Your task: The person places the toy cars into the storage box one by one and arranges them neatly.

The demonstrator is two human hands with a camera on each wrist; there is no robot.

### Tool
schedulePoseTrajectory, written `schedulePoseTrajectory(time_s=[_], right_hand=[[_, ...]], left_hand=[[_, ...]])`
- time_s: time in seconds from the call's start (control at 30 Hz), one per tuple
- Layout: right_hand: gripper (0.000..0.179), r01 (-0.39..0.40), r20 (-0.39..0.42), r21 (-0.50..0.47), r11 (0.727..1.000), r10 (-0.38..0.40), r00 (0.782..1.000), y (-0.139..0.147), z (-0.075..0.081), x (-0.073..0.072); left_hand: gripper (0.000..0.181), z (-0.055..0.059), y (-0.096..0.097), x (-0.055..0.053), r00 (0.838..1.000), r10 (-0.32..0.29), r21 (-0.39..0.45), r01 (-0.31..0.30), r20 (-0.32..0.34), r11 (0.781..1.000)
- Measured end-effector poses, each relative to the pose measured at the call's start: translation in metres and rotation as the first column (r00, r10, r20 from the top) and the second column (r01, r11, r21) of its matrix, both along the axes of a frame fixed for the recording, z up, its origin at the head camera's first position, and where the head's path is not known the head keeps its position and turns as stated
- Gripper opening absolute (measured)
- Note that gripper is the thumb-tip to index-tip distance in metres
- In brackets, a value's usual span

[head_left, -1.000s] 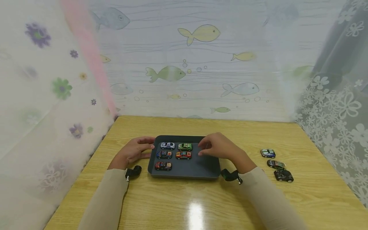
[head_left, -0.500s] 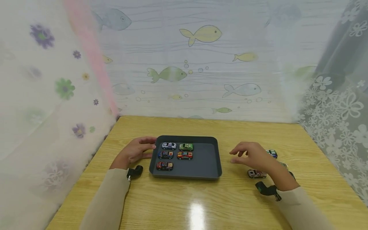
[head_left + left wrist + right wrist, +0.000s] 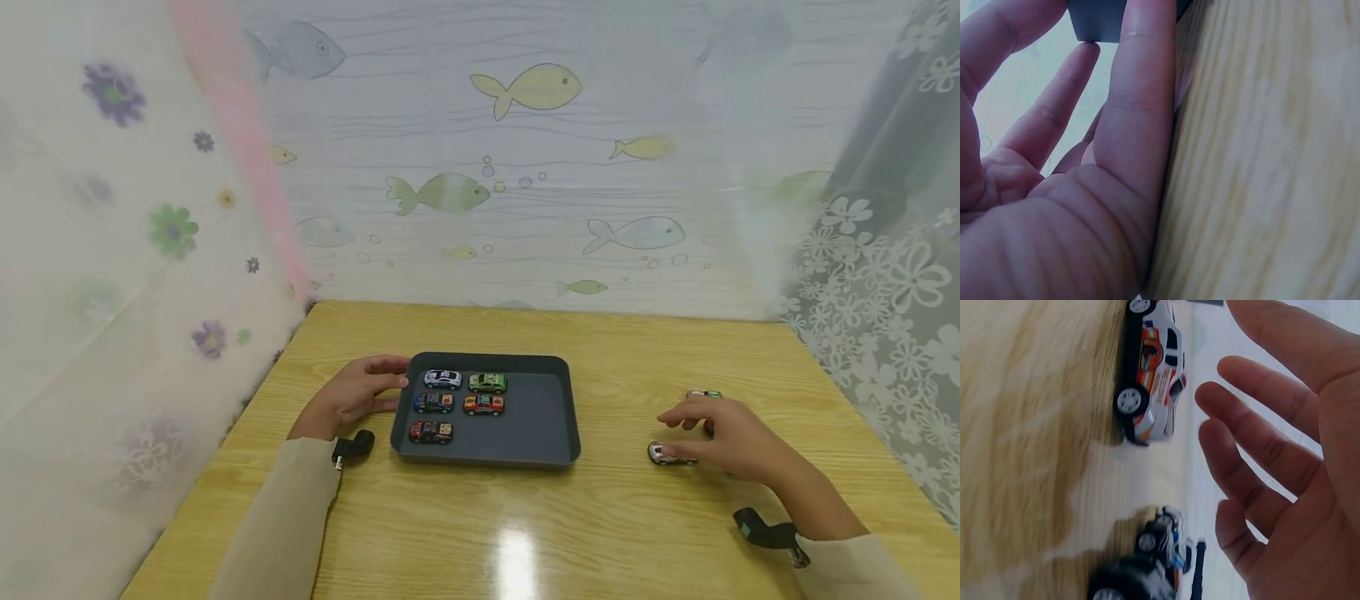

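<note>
My left hand [image 3: 352, 395] touches the left side of a dark grey tray [image 3: 536, 437]; in the left wrist view its fairly straight fingers [image 3: 1138, 81] meet the tray's outer wall. My right hand [image 3: 738, 440] hovers just over a white toy car [image 3: 660, 453] with orange and red markings, holding nothing. In the right wrist view, this car [image 3: 1159, 369] lies apart from the loosely bent fingers [image 3: 1260, 444]. Inside the tray stand a white car [image 3: 442, 379], a green car [image 3: 487, 382], a blue one [image 3: 433, 403], a red-yellow one [image 3: 483, 405] and a red-black one [image 3: 431, 432].
Beyond my right hand a green-and-white toy car [image 3: 703, 393] shows partly; the hand covers others. A dark car [image 3: 1125, 578] and a blue-white one [image 3: 1166, 540] appear low in the right wrist view. A fish-patterned curtain [image 3: 450, 250] borders the wooden table's [image 3: 615, 533] far edge.
My right hand has moved from over the tray's right part, rightward to the white car with orange and red markings. The left hand has stayed at the tray's left side.
</note>
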State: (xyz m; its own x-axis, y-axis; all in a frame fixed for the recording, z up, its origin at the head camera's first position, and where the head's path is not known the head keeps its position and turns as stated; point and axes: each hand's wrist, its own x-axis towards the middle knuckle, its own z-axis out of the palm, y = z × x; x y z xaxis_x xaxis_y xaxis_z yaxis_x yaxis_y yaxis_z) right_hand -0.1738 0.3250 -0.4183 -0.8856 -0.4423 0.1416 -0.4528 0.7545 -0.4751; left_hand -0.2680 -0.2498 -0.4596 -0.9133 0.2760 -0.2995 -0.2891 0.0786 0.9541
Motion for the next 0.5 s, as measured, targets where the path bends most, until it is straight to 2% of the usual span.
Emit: schedulePoseTrajectory(time_s=[0.27, 0.5], right_hand=[[0.040, 0.001, 0.039, 0.024, 1.000, -0.002, 0.999, 0.015, -0.002, 0.003], [0.027, -0.077, -0.003, -0.018, 0.997, 0.077, 0.997, 0.014, -0.008, 0.000]], left_hand=[[0.056, 0.000, 0.000, 0.000, 1.000, -0.008, 0.003, 0.008, -0.002, 1.000], [0.056, -0.001, 0.000, 0.001, 1.000, 0.000, 0.009, 0.000, -0.008, 1.000]])
